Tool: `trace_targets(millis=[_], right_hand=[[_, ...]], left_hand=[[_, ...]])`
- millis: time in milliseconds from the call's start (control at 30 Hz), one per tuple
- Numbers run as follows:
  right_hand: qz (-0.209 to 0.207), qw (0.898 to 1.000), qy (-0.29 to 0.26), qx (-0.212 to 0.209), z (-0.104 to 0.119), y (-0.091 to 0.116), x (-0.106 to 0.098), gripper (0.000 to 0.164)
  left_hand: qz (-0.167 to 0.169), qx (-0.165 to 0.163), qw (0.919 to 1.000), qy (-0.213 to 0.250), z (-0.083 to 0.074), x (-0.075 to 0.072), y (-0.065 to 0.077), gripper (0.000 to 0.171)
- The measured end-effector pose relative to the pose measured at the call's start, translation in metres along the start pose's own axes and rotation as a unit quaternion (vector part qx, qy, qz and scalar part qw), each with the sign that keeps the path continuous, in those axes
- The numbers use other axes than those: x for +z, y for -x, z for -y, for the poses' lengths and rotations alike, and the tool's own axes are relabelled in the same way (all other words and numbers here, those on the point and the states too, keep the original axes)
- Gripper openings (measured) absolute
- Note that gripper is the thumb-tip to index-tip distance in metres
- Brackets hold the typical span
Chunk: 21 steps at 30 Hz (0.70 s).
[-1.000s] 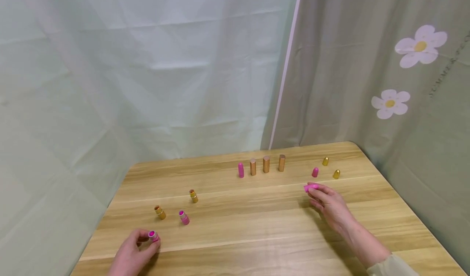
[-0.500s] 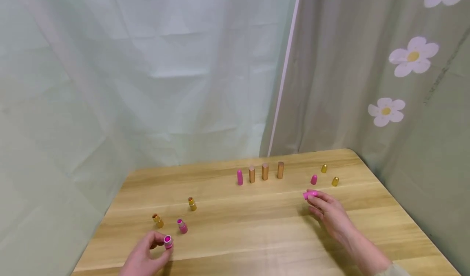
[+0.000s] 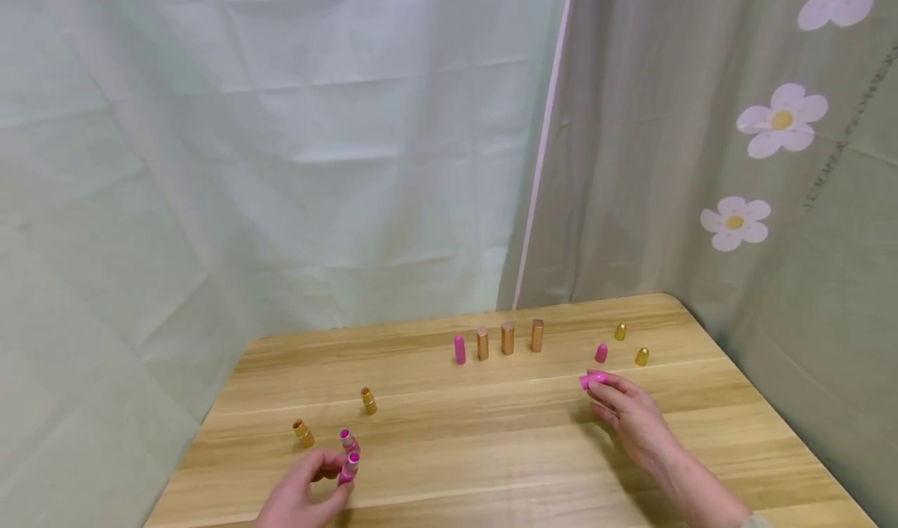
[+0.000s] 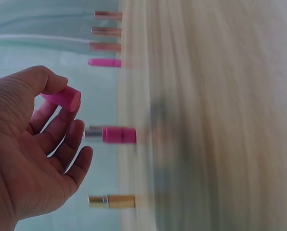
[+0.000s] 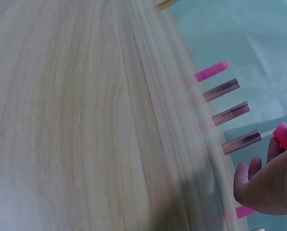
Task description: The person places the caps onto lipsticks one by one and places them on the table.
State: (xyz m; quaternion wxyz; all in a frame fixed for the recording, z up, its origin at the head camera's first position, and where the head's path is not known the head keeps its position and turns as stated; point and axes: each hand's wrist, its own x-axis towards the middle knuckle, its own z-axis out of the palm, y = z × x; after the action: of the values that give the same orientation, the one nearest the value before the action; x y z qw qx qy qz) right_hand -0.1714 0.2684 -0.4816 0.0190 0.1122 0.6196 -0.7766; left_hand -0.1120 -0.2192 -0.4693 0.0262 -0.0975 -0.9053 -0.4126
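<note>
My left hand [image 3: 302,490] pinches an uncapped pink lipstick tube [image 3: 347,470] between thumb and fingertips, silver collar upward. Just behind it in the head view stands another uncapped pink lipstick tube [image 3: 351,440], partly overlapped; the left wrist view shows the pair apart. Two gold uncapped lipstick tubes [image 3: 369,401] stand farther left and back. On the right, my right hand [image 3: 634,423] holds a pink lipstick cap [image 3: 592,380] tilted sideways above the table, its open end pointing left. A pink cap [image 3: 601,353] and two gold caps [image 3: 641,356] stand beyond that hand.
Along the back of the wooden table [image 3: 449,450] stand a closed pink lipstick [image 3: 459,349] and three copper lipsticks [image 3: 507,338] in a row. Pale curtains [image 3: 365,161] hang behind the table and on both sides.
My left hand has moved right with the pink lipstick tube, to in front of the standing pink one. The head view has tilted up slightly. The right hand keeps its place, cap in its fingers.
</note>
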Motion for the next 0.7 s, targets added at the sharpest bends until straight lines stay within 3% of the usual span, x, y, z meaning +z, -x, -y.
trace_targets(millis=[267, 500, 700], right_hand=[[0.000, 0.999, -0.029, -0.016, 0.001, -0.001, 0.009, 0.033], [0.005, 0.997, -0.072, -0.025, -0.001, -0.004, 0.024, 0.009], [0.005, 0.996, -0.082, -0.023, -0.002, -0.006, 0.033, 0.011]], left_hand=[[0.014, 0.038, 0.9989, -0.025, -0.031, 0.024, -0.019, 0.023], [-0.004, 0.079, 0.9959, -0.044, -0.054, 0.047, -0.042, 0.026], [-0.010, 0.109, 0.9933, -0.036, -0.065, 0.060, -0.059, 0.026]])
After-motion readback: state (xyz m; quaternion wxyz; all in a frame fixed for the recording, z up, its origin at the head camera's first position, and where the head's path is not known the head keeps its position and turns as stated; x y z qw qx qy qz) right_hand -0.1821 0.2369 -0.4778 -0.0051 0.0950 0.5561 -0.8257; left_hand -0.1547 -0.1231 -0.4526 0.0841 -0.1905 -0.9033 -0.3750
